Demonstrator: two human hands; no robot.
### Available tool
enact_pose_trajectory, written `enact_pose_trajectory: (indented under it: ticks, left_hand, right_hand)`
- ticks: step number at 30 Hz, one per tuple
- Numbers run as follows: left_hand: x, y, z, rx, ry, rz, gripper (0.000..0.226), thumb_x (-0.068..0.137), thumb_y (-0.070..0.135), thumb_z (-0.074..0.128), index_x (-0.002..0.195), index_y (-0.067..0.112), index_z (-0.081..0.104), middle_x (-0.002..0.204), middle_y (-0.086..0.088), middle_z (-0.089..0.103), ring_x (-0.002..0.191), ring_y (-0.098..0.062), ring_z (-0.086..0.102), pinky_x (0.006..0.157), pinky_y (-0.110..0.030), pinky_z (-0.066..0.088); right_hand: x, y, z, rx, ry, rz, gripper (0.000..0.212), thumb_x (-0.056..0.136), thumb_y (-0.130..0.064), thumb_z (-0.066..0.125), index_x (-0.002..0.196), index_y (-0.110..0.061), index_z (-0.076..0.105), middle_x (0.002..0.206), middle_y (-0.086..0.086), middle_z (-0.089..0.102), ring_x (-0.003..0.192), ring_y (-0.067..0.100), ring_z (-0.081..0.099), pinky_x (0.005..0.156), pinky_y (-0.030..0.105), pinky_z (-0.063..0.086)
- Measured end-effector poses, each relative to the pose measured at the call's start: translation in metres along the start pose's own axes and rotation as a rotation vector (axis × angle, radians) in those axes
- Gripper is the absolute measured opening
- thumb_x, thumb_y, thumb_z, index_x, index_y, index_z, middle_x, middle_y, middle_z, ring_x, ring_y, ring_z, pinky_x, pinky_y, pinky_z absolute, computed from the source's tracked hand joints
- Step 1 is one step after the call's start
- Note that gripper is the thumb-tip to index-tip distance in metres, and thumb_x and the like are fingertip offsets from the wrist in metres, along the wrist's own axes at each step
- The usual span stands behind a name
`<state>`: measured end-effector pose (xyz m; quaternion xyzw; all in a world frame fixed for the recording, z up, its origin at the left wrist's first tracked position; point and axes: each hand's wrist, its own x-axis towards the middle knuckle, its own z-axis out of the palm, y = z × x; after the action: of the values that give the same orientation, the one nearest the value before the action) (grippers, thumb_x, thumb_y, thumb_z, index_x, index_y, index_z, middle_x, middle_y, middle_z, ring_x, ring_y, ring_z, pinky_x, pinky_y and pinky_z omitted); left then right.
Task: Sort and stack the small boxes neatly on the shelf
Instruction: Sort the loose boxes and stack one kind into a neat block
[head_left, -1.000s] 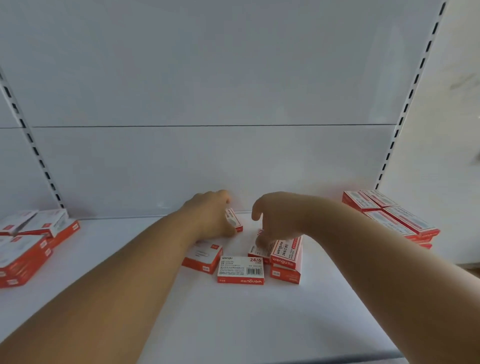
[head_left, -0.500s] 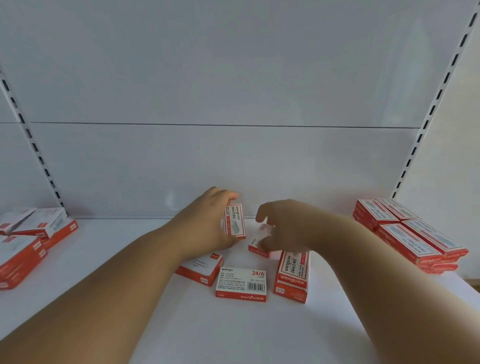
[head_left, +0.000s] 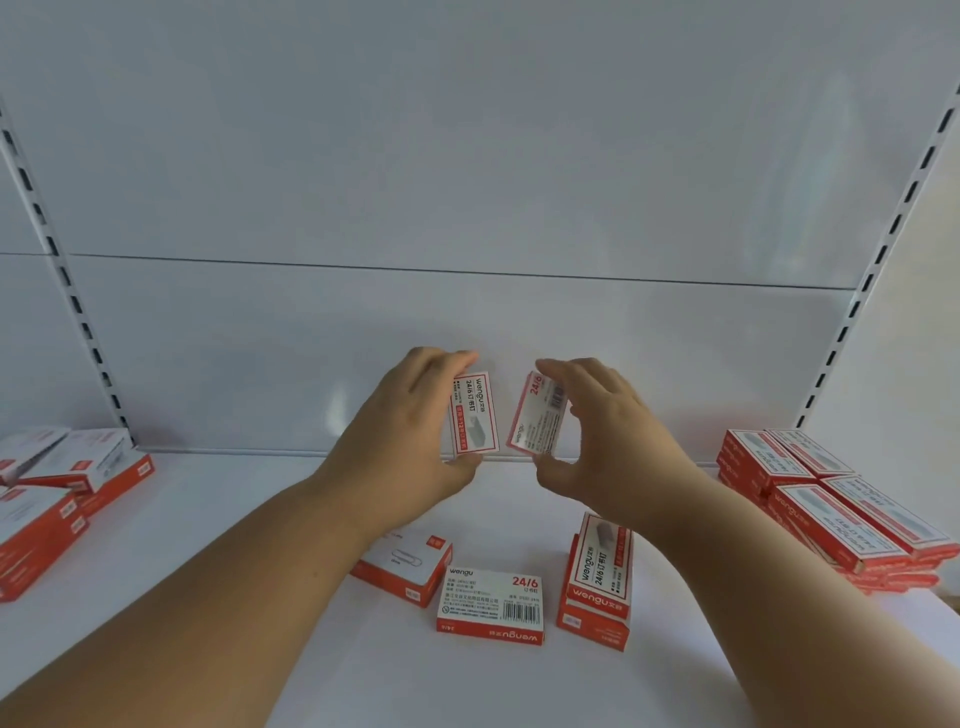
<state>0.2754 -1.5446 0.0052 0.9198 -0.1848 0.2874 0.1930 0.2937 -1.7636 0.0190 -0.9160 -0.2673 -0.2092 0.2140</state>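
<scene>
Red-and-white boxes: one in each of my hands, lifted above the white shelf (head_left: 218, 519), near each other but apart.
Left hand (head_left: 415, 415): thumb and fingers pinch the upright box (head_left: 474, 415).
Right hand (head_left: 602, 426): grips the tilted box (head_left: 537, 415).
Below my hands: loose boxes (head_left: 491, 605) lying on the shelf.
Right side: stacked boxes (head_left: 831, 514).

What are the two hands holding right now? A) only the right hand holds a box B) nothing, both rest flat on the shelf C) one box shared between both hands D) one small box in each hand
D: the left hand grips one small box and the right hand grips another box, both lifted above the shelf.
</scene>
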Motion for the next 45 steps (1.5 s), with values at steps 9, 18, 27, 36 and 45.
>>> enact_pose_trajectory:
  ticks: [9, 18, 27, 36, 45]
  left_hand:
    - [-0.003, 0.001, -0.002, -0.093, 0.038, -0.010, 0.088, 0.075, 0.036, 0.082, 0.145, 0.032, 0.029, 0.130, 0.017, 0.032, 0.118, -0.001, 0.039, 0.079, 0.000, 0.033]
    - [-0.005, 0.008, 0.003, -0.097, -0.028, 0.099, 0.085, 0.077, 0.041, 0.078, 0.144, 0.037, 0.025, 0.128, 0.019, 0.030, 0.118, 0.006, 0.030, 0.073, 0.005, 0.028]
    - [0.000, 0.032, -0.016, -0.176, -0.057, 0.084, 0.086, 0.077, 0.039, 0.080, 0.146, 0.034, 0.029, 0.132, 0.014, 0.039, 0.116, -0.003, 0.041, 0.074, 0.000, 0.034]
    - [0.037, 0.123, -0.004, -0.198, -0.236, 0.158, 0.083, 0.071, 0.049, 0.080, 0.135, 0.049, 0.028, 0.107, 0.032, 0.038, 0.089, 0.017, 0.046, 0.048, 0.000, 0.038]
    - [0.106, 0.196, 0.073, -0.263, -0.475, -0.011, 0.080, 0.066, 0.049, 0.085, 0.133, 0.035, 0.045, 0.112, 0.019, 0.057, 0.092, 0.002, 0.059, 0.073, -0.019, 0.050]
  right_hand:
    - [0.000, -0.009, -0.001, 1.149, 0.062, 0.576, 0.041, 0.093, -0.040, 0.041, 0.091, -0.007, 0.066, 0.075, 0.018, 0.067, 0.064, 0.030, 0.049, 0.054, 0.031, 0.037]
    - [-0.003, -0.012, -0.010, 1.045, 0.084, 0.634, 0.018, 0.100, -0.022, 0.053, 0.114, -0.011, 0.053, 0.087, 0.015, 0.074, 0.064, 0.026, 0.057, 0.060, 0.034, 0.045]
    - [-0.026, -0.009, -0.047, 1.352, 0.004, 0.456, 0.074, 0.064, 0.007, 0.079, 0.127, -0.015, 0.049, 0.103, 0.021, 0.067, 0.086, 0.033, 0.064, 0.076, 0.041, 0.050]
    - [-0.085, 0.048, -0.126, 0.579, 0.235, 0.507, 0.063, 0.062, -0.028, 0.088, 0.118, -0.028, 0.060, 0.095, 0.000, 0.072, 0.085, 0.022, 0.072, 0.075, 0.039, 0.060]
    - [-0.093, 0.158, -0.163, 0.420, -0.073, 0.475, 0.045, 0.071, -0.040, 0.083, 0.110, -0.030, 0.063, 0.098, -0.018, 0.068, 0.084, 0.005, 0.066, 0.069, 0.025, 0.058]
